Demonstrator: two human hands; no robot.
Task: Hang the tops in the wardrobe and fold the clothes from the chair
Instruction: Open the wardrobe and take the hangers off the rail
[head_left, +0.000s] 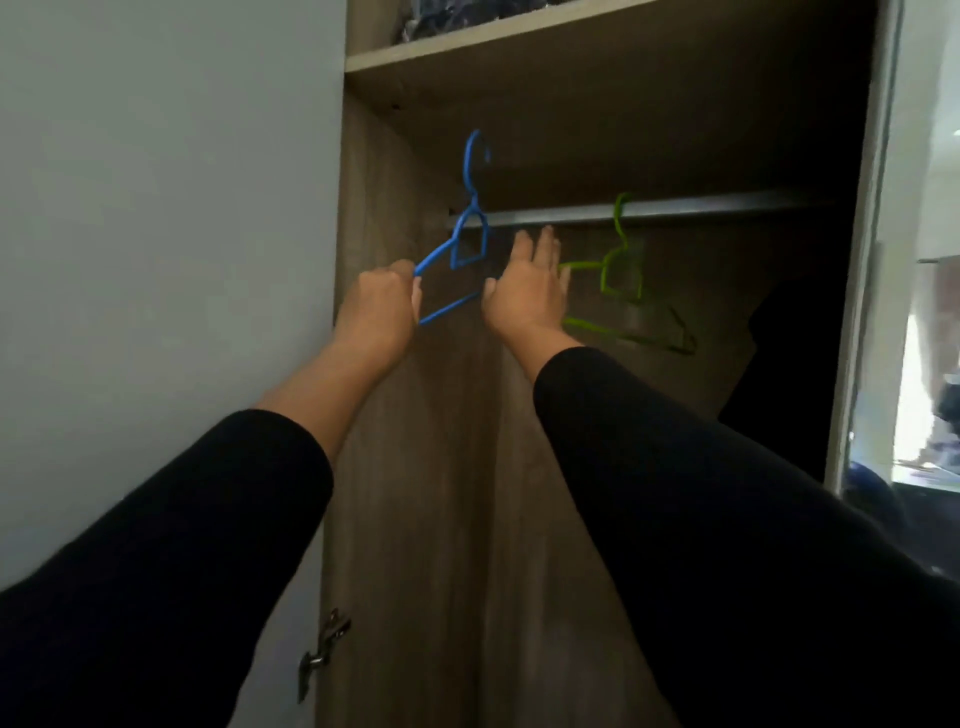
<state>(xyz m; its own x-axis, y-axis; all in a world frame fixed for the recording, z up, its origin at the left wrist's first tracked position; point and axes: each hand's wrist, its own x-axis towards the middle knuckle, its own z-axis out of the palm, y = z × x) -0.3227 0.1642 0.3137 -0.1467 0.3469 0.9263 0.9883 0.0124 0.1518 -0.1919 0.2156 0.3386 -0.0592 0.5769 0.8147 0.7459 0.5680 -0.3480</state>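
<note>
Gripping the thin blue plastic hanger by its left shoulder, the left hand has fingers curled tight round the frame. The hanger's hook stands above the grey metal rail, at the rail's far-left end, and looks clear of it, so my read is it's coming off for a top. To do this well: keep the hook lifted free of the rail, bring it out w/o twisting, and avoid scraping the wood-grain wardrobe side panel just to its left.

The right hand is spread open, fingers straight, reaching up just under the rail btwn the two hangers and holding nothing. Whether the thumb touches the blue hanger's lower bar, can't tell. Best use for it: steady that bar, or take the next hanger.

Right of it, the lime-green plastic hanger hangs on the rail, tilted, bare. No tops in view, so the clothes and chair must be elsewhere. The wooden top shelf carries dark bundled items, too blurred to name. Far right, a mirrored door edge.
</note>
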